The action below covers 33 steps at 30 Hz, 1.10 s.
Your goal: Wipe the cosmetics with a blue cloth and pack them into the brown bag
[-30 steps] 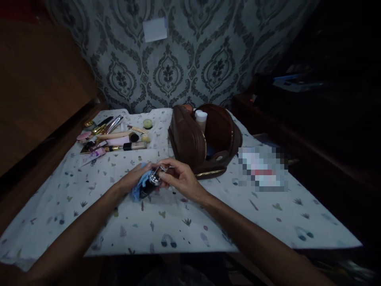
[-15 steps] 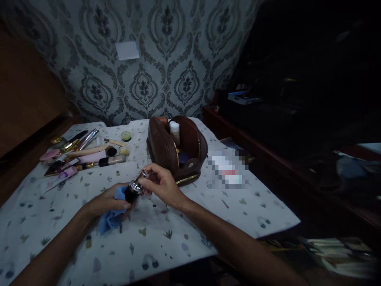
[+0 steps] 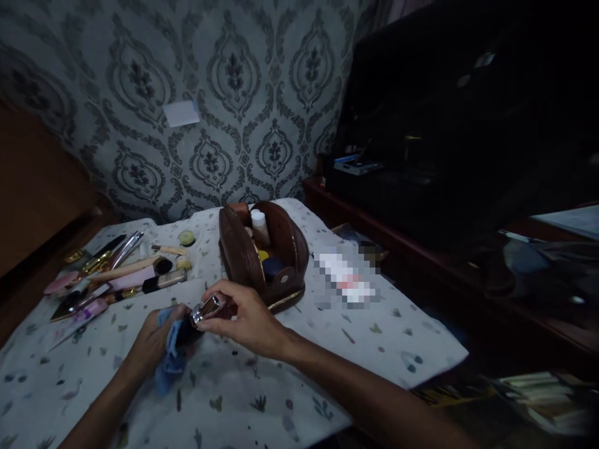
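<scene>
A blue cloth [image 3: 169, 365] is bunched in my left hand [image 3: 148, 344], its fingers wrapped around the dark end of a short black-and-silver cosmetic item. The cloth covers part of that end. My right hand [image 3: 248, 318] pinches the shiny silver end of the same black-and-silver item [image 3: 206, 308] between thumb and fingers. Its exact kind cannot be made out. Just behind my right hand stands an unzipped brown makeup bag [image 3: 238, 249]. Inside it are white-capped bottles [image 3: 260, 228] and a dark blue round item [image 3: 274, 268].
Makeup brushes [image 3: 126, 269], tubes and other cosmetics lie grouped on the left of the patterned tablecloth [image 3: 262, 386]. A small round green-lidded jar [image 3: 186, 238] sits behind them. Right of the bag lies a blurred-out item [image 3: 346, 277]. Dark wooden furniture [image 3: 365, 224] borders the right side.
The view has shifted slightly right and up. My left hand has brought the cloth further around the black end, while my right hand still grips the silver end, now turned more level.
</scene>
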{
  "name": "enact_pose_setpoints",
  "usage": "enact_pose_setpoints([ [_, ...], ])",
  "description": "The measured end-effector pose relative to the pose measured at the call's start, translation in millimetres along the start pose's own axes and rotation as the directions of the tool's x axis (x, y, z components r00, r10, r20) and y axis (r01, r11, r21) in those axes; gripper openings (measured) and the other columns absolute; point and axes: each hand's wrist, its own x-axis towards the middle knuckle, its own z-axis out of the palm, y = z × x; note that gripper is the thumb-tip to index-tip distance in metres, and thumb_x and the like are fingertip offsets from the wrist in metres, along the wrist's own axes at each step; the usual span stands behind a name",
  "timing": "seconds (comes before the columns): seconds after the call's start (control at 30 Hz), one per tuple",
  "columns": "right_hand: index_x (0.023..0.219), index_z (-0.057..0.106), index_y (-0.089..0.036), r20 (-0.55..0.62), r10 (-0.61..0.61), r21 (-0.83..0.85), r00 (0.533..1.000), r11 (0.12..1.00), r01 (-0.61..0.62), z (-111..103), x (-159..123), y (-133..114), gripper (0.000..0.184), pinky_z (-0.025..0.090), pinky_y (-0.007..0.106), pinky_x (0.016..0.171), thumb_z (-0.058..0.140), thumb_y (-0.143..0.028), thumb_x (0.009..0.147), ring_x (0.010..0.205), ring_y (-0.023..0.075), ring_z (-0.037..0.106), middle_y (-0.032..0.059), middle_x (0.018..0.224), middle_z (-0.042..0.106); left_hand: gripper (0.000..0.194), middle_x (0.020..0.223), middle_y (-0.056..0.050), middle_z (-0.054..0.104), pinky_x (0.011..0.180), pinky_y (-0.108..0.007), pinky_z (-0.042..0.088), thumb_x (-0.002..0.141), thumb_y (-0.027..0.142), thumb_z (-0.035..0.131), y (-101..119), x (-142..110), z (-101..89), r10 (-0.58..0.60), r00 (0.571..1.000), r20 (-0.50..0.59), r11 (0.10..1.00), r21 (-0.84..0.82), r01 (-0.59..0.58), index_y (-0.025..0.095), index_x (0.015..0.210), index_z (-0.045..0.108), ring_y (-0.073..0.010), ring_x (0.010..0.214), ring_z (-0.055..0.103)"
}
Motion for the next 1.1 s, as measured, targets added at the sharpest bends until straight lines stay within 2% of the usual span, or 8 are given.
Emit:
enact_pose_setpoints([
  [0.1,0.094,0.067,-0.018,0.035,-0.132,-0.105,0.991,0.985,0.135,-13,-3,-15,0.02,0.045,0.022,0.069,0.076,-0.029,0.08,0.076,0.0118,0.057,-0.0007,0.088,0.062,0.049,0.047,0.003,0.058,0.04,-0.02,0.039,0.059,0.063,0.079,17,2,10.7,-0.036,0.991,-0.126,0.979,-0.202,0.01,0.017,0.062,0.06,-0.0112,0.041,0.049],
  [0.2,0.1,0.067,-0.018,0.058,-0.211,-0.187,0.976,0.958,0.218,-29,-6,-32,0.019,0.046,0.022,0.072,0.074,-0.024,0.083,0.08,0.0126,0.058,0.0013,0.093,0.064,0.044,0.059,0.003,0.065,0.05,-0.019,0.048,0.054,0.049,0.088,31,6,20.1,-0.045,0.988,-0.148,0.924,-0.381,-0.015,0.016,0.071,0.065,-0.0113,0.052,0.057],
  [0.4,0.102,0.063,-0.018,-0.004,-0.155,-0.054,0.988,0.986,0.155,-64,-4,-63,0.022,0.049,0.024,0.068,0.073,-0.029,0.085,0.075,0.0123,0.06,0.0003,0.089,0.062,0.048,0.055,0.005,0.062,0.029,-0.015,0.027,0.056,0.049,0.086,57,19,41.1,-0.024,0.997,-0.074,0.901,-0.433,-0.011,0.019,0.088,0.066,-0.0077,0.034,0.044],
  [0.47,0.1,0.061,-0.018,-0.04,-0.124,0.007,0.992,0.992,0.124,-76,-1,-69,0.023,0.05,0.023,0.064,0.073,-0.031,0.085,0.07,0.0112,0.059,-0.0006,0.086,0.062,0.048,0.054,0.006,0.06,0.03,-0.015,0.028,0.057,0.047,0.086,68,24,48.5,0.027,0.998,-0.061,0.899,-0.434,-0.051,0.019,0.091,0.067,-0.0066,0.035,0.042],
  [0.63,0.096,0.059,-0.018,-0.107,-0.124,-0.035,0.986,0.992,0.121,-105,8,-82,0.026,0.049,0.021,0.054,0.074,-0.035,0.083,0.059,0.009,0.056,-0.0027,0.078,0.06,0.034,0.078,-0.001,0.072,0.054,-0.02,0.051,0.065,0.043,0.084,89,43,56.8,0.331,0.938,-0.105,0.912,-0.22,-0.346,0.019,0.088,0.075,-0.013,0.06,0.062],
  [0.77,0.094,0.06,-0.017,-0.125,-0.155,-0.114,0.98,0.983,0.141,-119,12,-88,0.03,0.049,0.02,0.054,0.076,-0.039,0.081,0.061,0.0088,0.056,-0.0023,0.079,0.061,0.027,0.101,-0.006,0.077,0.09,-0.033,0.055,0.081,0.046,0.07,92,60,53.8,0.588,0.809,0.0,0.805,0.098,-0.585,0.023,0.094,0.078,-0.0253,0.097,0.07],
  [0.87,0.095,0.061,-0.017,-0.137,-0.166,-0.165,0.977,0.976,0.143,-126,15,-89,0.026,0.048,0.02,0.055,0.075,-0.035,0.083,0.062,0.0091,0.056,-0.003,0.077,0.06,0.027,0.111,-0.006,0.076,0.1,-0.037,0.052,0.086,0.041,0.064,90,65,52.3,0.698,0.708,0.11,0.673,0.239,-0.7,0.025,0.102,0.077,-0.0276,0.109,0.068],
  [1.1,0.091,0.06,-0.02,-0.194,-0.19,-0.254,0.963,0.957,0.138,-146,26,-97,0.026,0.045,0.023,0.054,0.072,-0.041,0.083,0.058,0.0103,0.055,-0.0038,0.073,0.059,0.023,0.114,-0.007,0.074,0.096,-0.037,0.055,0.092,0.035,0.057,82,58,56.1,0.725,0.685,0.067,0.635,0.322,-0.703,0.026,0.106,0.073,-0.0263,0.111,0.067],
])
